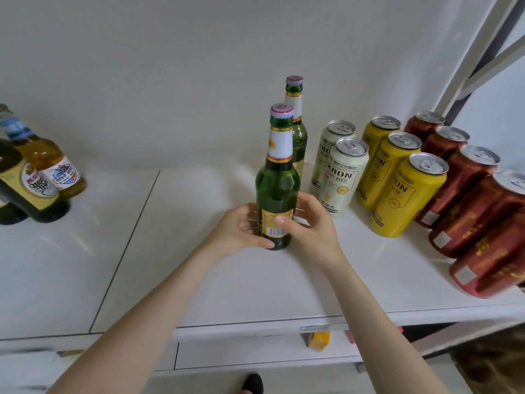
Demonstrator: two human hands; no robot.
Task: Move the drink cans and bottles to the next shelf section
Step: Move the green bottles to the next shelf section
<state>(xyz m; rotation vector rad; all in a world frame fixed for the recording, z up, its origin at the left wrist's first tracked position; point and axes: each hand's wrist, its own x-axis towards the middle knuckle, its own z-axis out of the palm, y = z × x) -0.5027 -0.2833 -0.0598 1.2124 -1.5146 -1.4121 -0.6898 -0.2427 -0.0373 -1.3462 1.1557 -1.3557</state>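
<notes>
**A:** What was the shelf (199, 280) like?

**B:** A smooth, flat white board, with a seam (125, 245) running front to back, left of the green bottle (277, 189). The bottle stood upright on the board.

**A:** What was around the bottle?

**B:** Farthest to its right was a row of red cans (466, 194). Three yellow cans (409, 194) stood nearer it, and two white cans (341, 180) nearest. All were metal cylinders with pull-tab tops. A second bottle (297, 129), also green glass, stood just behind it. Brown bottles (45, 166) with paper labels stood well to its left, past the seam.

**A:** And the hands?

**B:** Both gripped the bottle low on its body. The left hand (235, 228) curled round its left side, thumb near the base. The right hand (312, 223) pressed its thumb on the label (273, 231), with its fingers behind.

**A:** How would it handle?

**B:** I judged it stiff, breakable glass, and fairly heavy, since the cap (281, 110) was on. The glossy sides might slip, so a grip on the wide lower body seemed sound. It was tall and narrow, so it would tip easily. It wanted carrying upright, clear of the second bottle.
</notes>
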